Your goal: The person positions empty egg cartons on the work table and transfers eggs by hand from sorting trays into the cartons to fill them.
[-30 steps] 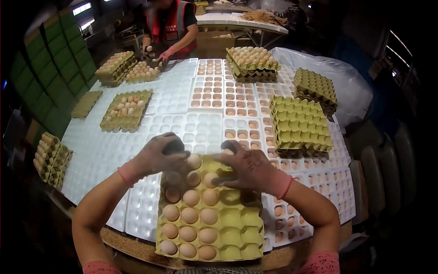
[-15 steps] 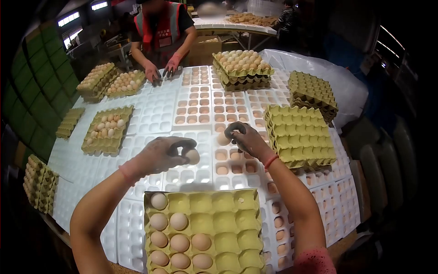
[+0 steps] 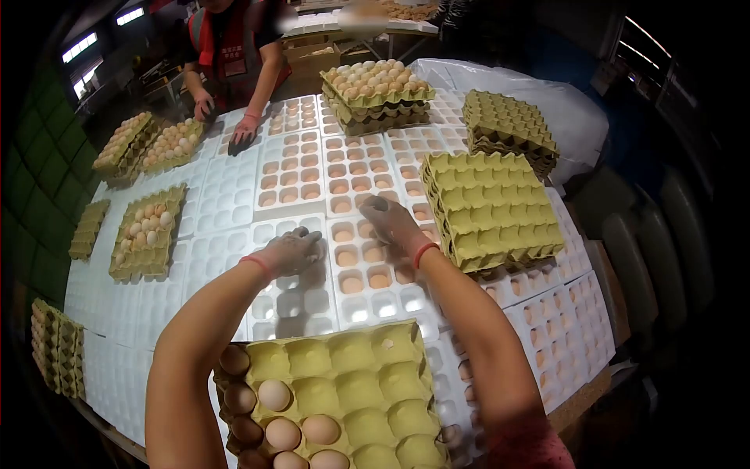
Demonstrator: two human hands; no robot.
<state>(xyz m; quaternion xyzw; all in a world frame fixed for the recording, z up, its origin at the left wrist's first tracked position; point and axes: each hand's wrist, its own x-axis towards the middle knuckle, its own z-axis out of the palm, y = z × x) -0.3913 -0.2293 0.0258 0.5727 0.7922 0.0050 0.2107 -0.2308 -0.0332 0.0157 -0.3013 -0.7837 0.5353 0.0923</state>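
My left hand (image 3: 291, 252), in a thin glove with dark fingertips, is curled low over a white foam tray (image 3: 311, 303). Whatever its fingers hold is hidden. To its right, my right hand (image 3: 391, 223) is gloved too, fingers pinched down at the neighbouring foam tray (image 3: 358, 307), where several cells hold eggs (image 3: 373, 252); its grip is also hidden. Close in front of me is a yellow-green pulp egg tray (image 3: 367, 391), with eggs (image 3: 283, 433) on its left side and bare cups on its right.
Stacked pulp trays (image 3: 492, 211) stand at right, and an egg-filled stack (image 3: 377, 94) at the back. A part-filled pulp tray (image 3: 148, 232) lies at left. Across the table, a co-worker in a red vest (image 3: 230, 51) has both gloved hands over foam trays. White plastic sheeting (image 3: 523, 102) lies behind.
The eggs seen in both hands earlier no longer show. Both hands have lowered toward the foam trays. My view has shifted, and the co-worker's hands have moved apart.
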